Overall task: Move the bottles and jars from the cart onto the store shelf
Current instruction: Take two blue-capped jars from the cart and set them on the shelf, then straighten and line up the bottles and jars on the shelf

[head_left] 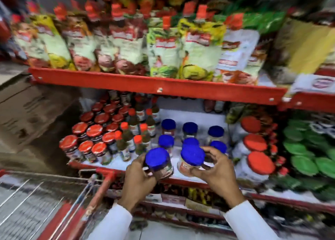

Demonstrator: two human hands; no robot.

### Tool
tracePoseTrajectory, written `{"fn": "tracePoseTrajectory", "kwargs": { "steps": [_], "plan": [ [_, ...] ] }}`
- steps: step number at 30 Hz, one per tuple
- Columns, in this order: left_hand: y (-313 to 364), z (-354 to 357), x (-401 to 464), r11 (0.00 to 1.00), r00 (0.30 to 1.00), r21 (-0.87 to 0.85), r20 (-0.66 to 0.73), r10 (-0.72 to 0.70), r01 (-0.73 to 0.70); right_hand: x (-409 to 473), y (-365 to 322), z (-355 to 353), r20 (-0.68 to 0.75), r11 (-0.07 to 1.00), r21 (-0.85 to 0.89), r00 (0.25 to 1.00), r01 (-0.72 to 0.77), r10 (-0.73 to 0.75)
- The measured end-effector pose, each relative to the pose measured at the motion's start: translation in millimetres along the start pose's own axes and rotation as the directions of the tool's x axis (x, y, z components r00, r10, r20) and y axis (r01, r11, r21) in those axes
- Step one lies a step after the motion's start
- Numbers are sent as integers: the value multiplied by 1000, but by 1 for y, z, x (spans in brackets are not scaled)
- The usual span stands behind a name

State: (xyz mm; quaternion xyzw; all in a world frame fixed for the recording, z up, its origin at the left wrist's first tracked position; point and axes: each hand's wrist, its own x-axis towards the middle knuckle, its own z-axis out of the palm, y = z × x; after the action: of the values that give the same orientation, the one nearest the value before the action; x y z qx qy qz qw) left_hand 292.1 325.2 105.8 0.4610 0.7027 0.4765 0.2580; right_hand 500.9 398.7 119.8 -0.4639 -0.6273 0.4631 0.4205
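Note:
My left hand (pixel 138 180) grips a blue-lidded jar (pixel 158 161) with dark contents, held at the front edge of the middle shelf (pixel 181 180). My right hand (pixel 214 170) holds a second blue-lidded jar (pixel 192 158) with a pale label, just right of the first. Behind them on the white shelf floor stand several more blue-lidded jars (pixel 189 129) in rows. The wire cart (pixel 54 203) with red trim sits at the lower left; its contents are blurred.
Red-lidded jars (pixel 94 131) and small orange-capped bottles (pixel 134 131) fill the shelf's left part. Large white tubs with red lids (pixel 255 143) and green lids (pixel 304 160) stand to the right. Pouches (pixel 163 49) line the upper shelf. A cardboard box (pixel 30 109) leans at left.

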Motion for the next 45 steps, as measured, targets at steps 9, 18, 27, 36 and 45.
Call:
{"fn": "tracePoseTrajectory", "kwargs": {
  "steps": [9, 18, 27, 36, 45],
  "plan": [
    [6, 113, 20, 986, 995, 150, 64, -80, 70, 10, 62, -61, -194, 979, -193, 981, -65, 27],
    [-10, 147, 33, 968, 980, 182, 67, -187, 172, 21, 94, -63, -159, 941, -320, 985, -110, 62],
    [-13, 142, 28, 983, 978, 76, 120, -173, 165, 18, 92, -57, -142, 938, -334, 989, -89, 43],
    [16, 50, 18, 961, 977, 243, -135, 167, -130, 19, 47, -3, 35, 736, -641, 966, 218, -256],
    [-39, -58, 30, 971, 918, 239, -381, 111, -19, 38, 8, 107, 258, 801, -495, 937, 336, -234]
  ]
}}
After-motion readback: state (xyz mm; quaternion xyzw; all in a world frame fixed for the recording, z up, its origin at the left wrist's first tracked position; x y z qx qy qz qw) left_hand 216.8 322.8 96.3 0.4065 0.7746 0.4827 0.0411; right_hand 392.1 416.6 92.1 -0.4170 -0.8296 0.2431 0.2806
